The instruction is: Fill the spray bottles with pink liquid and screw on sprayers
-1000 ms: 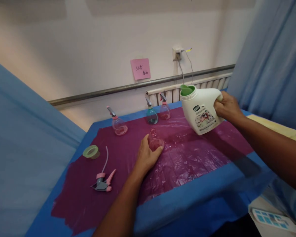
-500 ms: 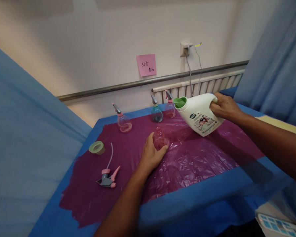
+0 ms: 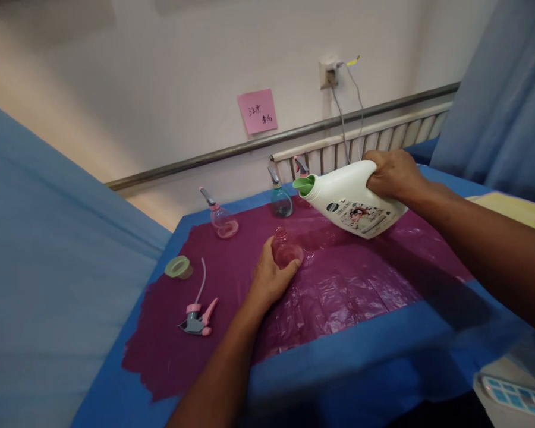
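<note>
My left hand point(image 3: 273, 274) is wrapped round a clear pink spray bottle point(image 3: 288, 252) whose top is off; it stands on the purple plastic sheet point(image 3: 339, 291). By its handle, my right hand point(image 3: 395, 175) grips a white detergent jug point(image 3: 350, 199), tilted so that its green spout point(image 3: 304, 185) points left, above and to the right of the small bottle's neck. No stream of liquid shows between them. A pink and grey spray head point(image 3: 197, 321) with its tube lies on the sheet at left. Behind it rests a pale green cap point(image 3: 179, 267).
Toward the wall stand a clear pink spray bottle point(image 3: 224, 221), a teal one point(image 3: 281, 200) and another pink one point(image 3: 301, 167), partly hidden by the jug. Blue cloth covers the table point(image 3: 361, 345). Blue curtains hang at both sides. A yellow item point(image 3: 519, 209) lies at right.
My right hand has brought the jug left, nearer the small bottle, and tipped it further. My left hand keeps its hold on the bottle. The camera view has shifted slightly.
</note>
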### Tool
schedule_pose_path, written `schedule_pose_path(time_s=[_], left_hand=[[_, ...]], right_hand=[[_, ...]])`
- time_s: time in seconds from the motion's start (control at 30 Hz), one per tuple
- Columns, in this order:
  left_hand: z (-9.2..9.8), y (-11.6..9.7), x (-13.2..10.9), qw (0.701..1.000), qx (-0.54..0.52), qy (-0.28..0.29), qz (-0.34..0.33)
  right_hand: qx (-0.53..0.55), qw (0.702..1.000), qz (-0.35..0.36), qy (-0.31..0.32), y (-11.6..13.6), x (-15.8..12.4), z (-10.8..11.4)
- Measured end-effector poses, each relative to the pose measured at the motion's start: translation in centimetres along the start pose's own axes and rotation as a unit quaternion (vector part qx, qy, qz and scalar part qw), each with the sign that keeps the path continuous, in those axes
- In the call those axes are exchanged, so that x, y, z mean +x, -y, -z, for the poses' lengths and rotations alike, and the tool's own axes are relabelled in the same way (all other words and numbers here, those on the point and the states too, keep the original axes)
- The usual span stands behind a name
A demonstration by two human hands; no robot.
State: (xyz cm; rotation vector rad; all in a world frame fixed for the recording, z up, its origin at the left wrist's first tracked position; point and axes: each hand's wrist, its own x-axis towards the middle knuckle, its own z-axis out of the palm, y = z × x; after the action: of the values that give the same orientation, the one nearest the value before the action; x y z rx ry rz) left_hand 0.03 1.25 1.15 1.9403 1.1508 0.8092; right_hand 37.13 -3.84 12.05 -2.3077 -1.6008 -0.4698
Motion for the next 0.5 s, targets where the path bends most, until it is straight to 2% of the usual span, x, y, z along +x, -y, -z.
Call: schedule_pose_path(time_s=[0.27,0.5], left_hand=[[-0.17,0.61,0.02,0.999,-0.045,0.024,0.002],[0.30,0.12,0.16,0.995,-0.073,0.059,-0.020]], right_hand=[[0.007,0.999,0.019,0.031,0.87,0.53,0.44],[0.015,0.999,0.021,0.035,0.86,0.46,0.60]])
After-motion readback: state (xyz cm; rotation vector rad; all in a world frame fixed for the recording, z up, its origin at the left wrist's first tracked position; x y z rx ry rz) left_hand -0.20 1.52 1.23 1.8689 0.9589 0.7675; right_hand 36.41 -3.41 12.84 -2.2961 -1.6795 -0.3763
